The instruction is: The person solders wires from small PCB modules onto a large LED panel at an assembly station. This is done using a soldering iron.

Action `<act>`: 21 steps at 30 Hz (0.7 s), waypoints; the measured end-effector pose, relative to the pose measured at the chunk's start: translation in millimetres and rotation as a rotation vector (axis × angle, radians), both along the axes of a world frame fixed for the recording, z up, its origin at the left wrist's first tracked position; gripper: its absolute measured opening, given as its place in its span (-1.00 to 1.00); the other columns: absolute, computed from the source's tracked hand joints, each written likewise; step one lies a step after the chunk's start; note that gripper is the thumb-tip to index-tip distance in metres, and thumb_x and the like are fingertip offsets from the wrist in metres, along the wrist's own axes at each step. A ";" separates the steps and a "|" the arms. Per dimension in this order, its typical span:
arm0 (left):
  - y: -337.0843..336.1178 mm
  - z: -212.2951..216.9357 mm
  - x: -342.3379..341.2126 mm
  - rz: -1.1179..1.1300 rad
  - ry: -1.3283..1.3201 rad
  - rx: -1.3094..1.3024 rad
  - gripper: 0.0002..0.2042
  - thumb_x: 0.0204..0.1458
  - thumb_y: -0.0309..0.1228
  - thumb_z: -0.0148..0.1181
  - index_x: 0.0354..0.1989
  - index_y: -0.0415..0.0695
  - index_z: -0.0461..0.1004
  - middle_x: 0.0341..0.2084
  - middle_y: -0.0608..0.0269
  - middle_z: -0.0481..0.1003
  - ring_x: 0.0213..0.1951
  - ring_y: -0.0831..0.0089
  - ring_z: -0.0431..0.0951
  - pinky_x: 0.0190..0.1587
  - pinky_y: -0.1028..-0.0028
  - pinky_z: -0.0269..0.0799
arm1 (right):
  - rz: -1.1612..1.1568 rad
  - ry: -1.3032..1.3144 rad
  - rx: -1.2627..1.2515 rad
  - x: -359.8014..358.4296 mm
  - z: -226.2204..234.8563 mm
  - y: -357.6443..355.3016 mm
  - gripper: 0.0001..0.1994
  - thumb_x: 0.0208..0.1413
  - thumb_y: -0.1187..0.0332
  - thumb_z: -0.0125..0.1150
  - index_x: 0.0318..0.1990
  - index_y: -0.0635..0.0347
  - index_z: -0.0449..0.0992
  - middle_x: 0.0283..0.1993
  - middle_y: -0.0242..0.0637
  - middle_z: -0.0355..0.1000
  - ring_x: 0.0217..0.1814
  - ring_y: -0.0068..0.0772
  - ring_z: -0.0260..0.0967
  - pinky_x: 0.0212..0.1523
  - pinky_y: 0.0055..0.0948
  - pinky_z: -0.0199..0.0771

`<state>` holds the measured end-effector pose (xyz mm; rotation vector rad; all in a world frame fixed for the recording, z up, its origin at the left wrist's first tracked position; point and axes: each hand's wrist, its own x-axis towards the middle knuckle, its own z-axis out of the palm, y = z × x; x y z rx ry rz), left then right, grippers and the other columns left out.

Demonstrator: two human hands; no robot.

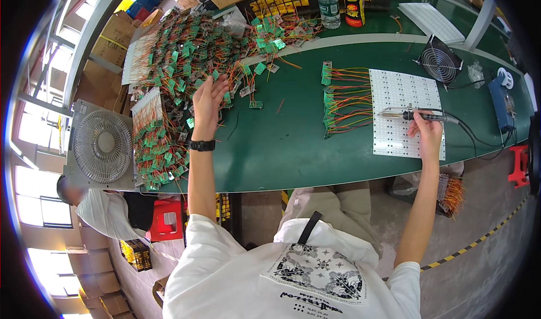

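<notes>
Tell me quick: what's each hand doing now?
Left hand: loosely curled at the wired circuit boards; can't tell if it grips one.
Right hand: closed on the soldering iron.

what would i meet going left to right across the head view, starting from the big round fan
Big round fan → left hand → column of green circuit boards → white panel → blue device

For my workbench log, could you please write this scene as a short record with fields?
Left hand: raised at the heap of wired green circuit boards; contact unclear
Right hand: holds a soldering iron over the white panel
Panel wiring: red and yellow wires run from its left side to a row of green boards
Behind panel: small black fan
Far side: clear bottle, orange bottle
</notes>
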<state>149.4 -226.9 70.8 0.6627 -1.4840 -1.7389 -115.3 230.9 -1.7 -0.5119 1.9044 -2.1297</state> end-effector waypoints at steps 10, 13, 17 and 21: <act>89.3 -17.1 -2.0 -0.243 -0.219 -0.058 -0.72 0.24 -0.40 -0.03 -0.03 -0.37 0.43 -0.17 -0.05 0.56 -0.25 0.30 0.63 -0.25 0.50 0.58 | 0.002 0.012 0.016 0.4 0.3 -1.8 -0.82 0.15 0.38 0.20 -0.24 0.34 0.49 -0.56 -0.33 0.40 -0.60 -0.56 0.33 -0.57 -0.60 0.26; 110.2 -34.4 -6.9 -0.188 -0.257 -0.311 -0.74 0.18 -0.51 0.03 -0.03 -0.41 0.46 -0.24 0.03 0.58 -0.20 0.32 0.62 -0.30 0.49 0.60 | 0.001 0.008 0.002 -0.6 -0.3 -1.9 -0.84 0.14 0.39 0.21 -0.25 0.34 0.49 -0.57 -0.33 0.40 -0.61 -0.57 0.33 -0.57 -0.60 0.26; 146.0 -29.1 -19.1 -0.283 -0.209 -0.242 -0.82 0.18 -0.54 0.06 -0.14 -0.40 0.49 -0.28 0.07 0.59 -0.28 0.45 0.62 -0.27 0.51 0.60 | 0.000 -0.001 -0.007 -1.5 -2.1 -1.9 -0.83 0.13 0.40 0.22 -0.23 0.35 0.49 -0.58 -0.33 0.39 -0.61 -0.57 0.32 -0.58 -0.60 0.25; 168.7 -33.4 -27.7 -0.473 -0.193 -0.255 -0.81 0.20 -0.51 0.05 -0.15 -0.41 0.48 -0.33 0.01 0.61 -0.29 0.38 0.63 -0.20 0.48 0.55 | 0.004 -0.002 -0.011 -1.2 -1.2 -2.3 -0.83 0.13 0.41 0.22 -0.22 0.35 0.48 -0.58 -0.31 0.40 -0.61 -0.56 0.32 -0.58 -0.60 0.25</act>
